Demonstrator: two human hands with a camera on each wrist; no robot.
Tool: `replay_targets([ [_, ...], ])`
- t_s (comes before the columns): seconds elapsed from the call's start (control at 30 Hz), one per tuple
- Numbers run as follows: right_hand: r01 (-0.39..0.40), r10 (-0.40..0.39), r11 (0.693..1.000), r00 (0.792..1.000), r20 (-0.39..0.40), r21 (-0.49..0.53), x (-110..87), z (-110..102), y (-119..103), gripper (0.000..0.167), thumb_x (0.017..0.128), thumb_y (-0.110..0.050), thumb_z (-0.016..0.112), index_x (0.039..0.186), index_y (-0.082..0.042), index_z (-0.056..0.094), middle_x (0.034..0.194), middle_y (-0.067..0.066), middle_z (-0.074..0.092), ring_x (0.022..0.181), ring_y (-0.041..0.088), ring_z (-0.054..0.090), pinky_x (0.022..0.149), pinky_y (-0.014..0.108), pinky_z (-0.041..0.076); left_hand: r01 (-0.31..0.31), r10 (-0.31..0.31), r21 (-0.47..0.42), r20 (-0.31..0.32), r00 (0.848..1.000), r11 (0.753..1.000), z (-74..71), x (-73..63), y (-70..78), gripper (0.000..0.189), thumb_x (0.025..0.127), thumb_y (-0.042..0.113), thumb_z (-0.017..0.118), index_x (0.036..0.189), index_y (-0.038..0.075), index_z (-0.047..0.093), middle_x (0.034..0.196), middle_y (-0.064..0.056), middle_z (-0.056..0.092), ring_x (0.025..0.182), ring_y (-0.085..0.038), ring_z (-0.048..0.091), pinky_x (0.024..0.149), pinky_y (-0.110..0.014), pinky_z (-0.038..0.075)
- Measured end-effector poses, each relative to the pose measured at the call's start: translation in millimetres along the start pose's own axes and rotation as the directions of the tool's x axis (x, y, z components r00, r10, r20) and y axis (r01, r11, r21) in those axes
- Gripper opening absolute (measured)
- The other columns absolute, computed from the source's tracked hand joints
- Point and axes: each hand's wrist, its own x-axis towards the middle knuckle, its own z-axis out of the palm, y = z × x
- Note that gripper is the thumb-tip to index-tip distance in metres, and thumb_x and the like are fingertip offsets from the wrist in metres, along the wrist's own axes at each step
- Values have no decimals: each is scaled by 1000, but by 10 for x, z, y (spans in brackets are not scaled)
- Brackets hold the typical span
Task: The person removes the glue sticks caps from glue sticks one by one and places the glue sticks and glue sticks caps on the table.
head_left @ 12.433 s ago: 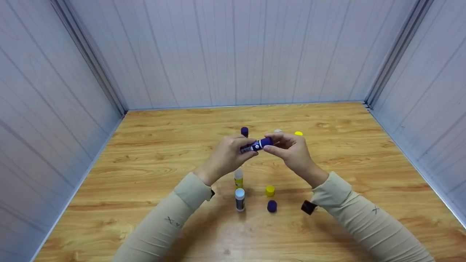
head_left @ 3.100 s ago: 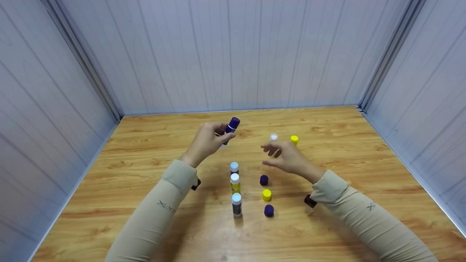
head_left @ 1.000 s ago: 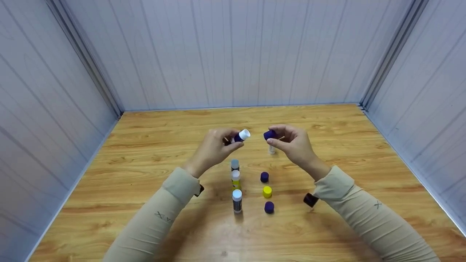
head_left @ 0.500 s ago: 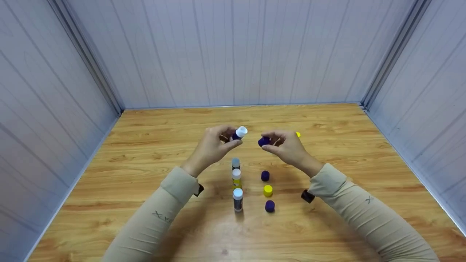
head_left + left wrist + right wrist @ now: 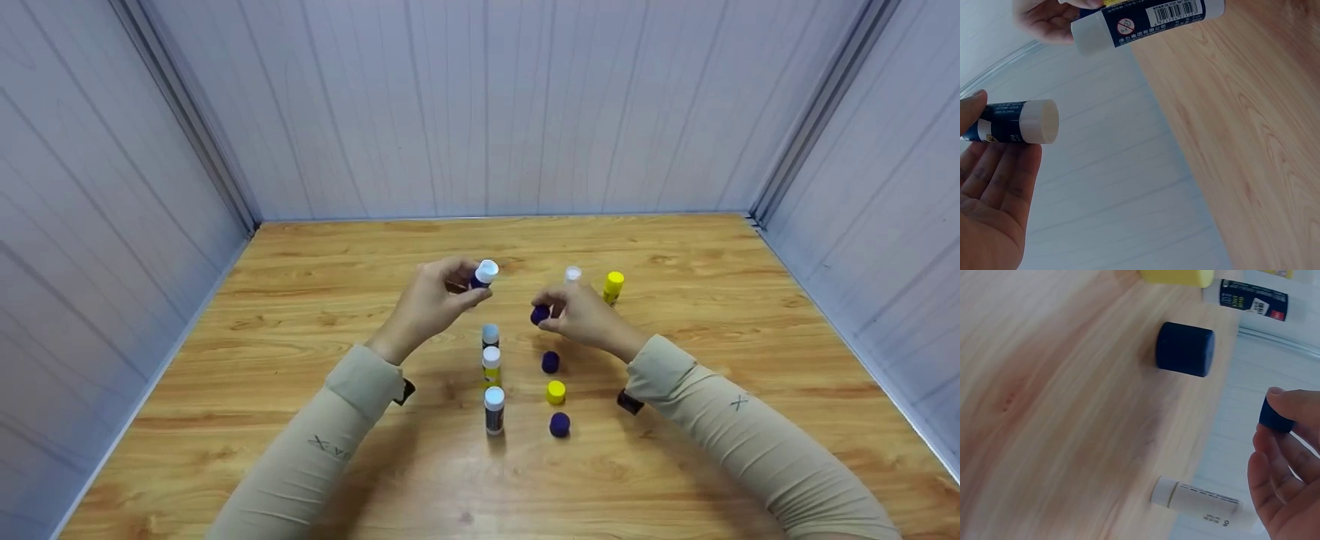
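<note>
The left hand (image 5: 435, 300) has its thumb on one side of a dark glue stick (image 5: 484, 276) and its fingers on the other, clamped and tilting the white uncapped end up towards the right. The left wrist view shows those fingers lying close together beneath the barrel. The right hand (image 5: 585, 315) pinches a dark cap (image 5: 540, 314) between thumb and forefinger; its other fingers are loosely bent and, seen from the right wrist, hold nothing else. Cap and stick are well apart, both out over the middle of the wooden table (image 5: 337, 262), away from its side edges. From here I can't tell how high the pinched cap is above the wood.

Between the forearms, a file of three upright, white-topped sticks runs towards the near edge: a dark one (image 5: 490, 335), a yellow-labelled one (image 5: 491, 367) and another dark one (image 5: 494, 412) nearest. Just to their right is a matching line of loose caps: dark (image 5: 550, 362), yellow (image 5: 556, 392), dark (image 5: 559, 425). Beyond the right hand, towards the far edge, stand a white stick (image 5: 573, 274), partly hidden by that hand, and a yellow-capped stick (image 5: 613, 285), nearer the far right corner.
</note>
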Motion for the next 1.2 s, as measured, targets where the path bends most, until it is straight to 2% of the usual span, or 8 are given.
replay_targets([
  [0.2,-37,44,996,995,88,-79,32,53,94,34,94,-4,83,127,2,76,115,14,79,100,26,72,92,46,63,46,-46,-17,-3,999,999,-6,-1,-47,22,99,8,80,120,3,74,109,-9,81,92,-19,77,80,-32,66],
  [0.37,-86,101,990,987,129,-112,52,88,140,30,93,-3,82,122,-1,77,115,13,79,99,24,72,92,45,63,90,-90,-39,4,996,995,1,24,-105,23,98,6,81,119,3,73,111,-11,80,95,-22,78,82,-35,68],
  [0.53,-110,130,984,981,145,-140,61,120,149,25,94,0,80,119,-3,78,118,13,79,105,26,72,96,47,63,110,-110,-67,1,994,992,17,36,-195,23,97,3,82,118,2,73,111,-14,79,99,-25,78,84,-38,69],
  [0.8,-152,181,975,966,186,-160,67,141,136,23,96,0,80,118,-6,79,119,13,78,108,28,73,99,48,63,154,-152,-90,19,988,984,59,60,-353,22,97,4,82,118,3,75,109,-13,79,97,-26,78,88,-50,68],
  [0.93,-151,180,975,966,187,-160,77,133,132,22,95,0,81,116,-6,79,118,13,79,108,28,72,100,49,62,179,-177,-87,32,984,980,78,89,-408,21,98,5,81,118,0,76,108,-12,79,95,-23,78,87,-47,68],
  [1.1,-139,172,974,967,190,-177,92,129,134,21,94,0,82,114,-6,79,118,12,78,108,28,72,100,49,61,240,-236,-101,50,970,965,128,124,-465,17,98,5,81,115,3,77,107,-11,80,94,-22,78,91,-48,67],
  [1.2,-103,141,975,972,189,-198,95,130,143,19,94,-1,82,112,-5,79,116,12,79,106,27,71,98,48,62,268,-263,-97,67,963,958,165,136,-497,17,99,5,81,115,2,77,107,-11,79,97,-23,78,95,-50,66],
])
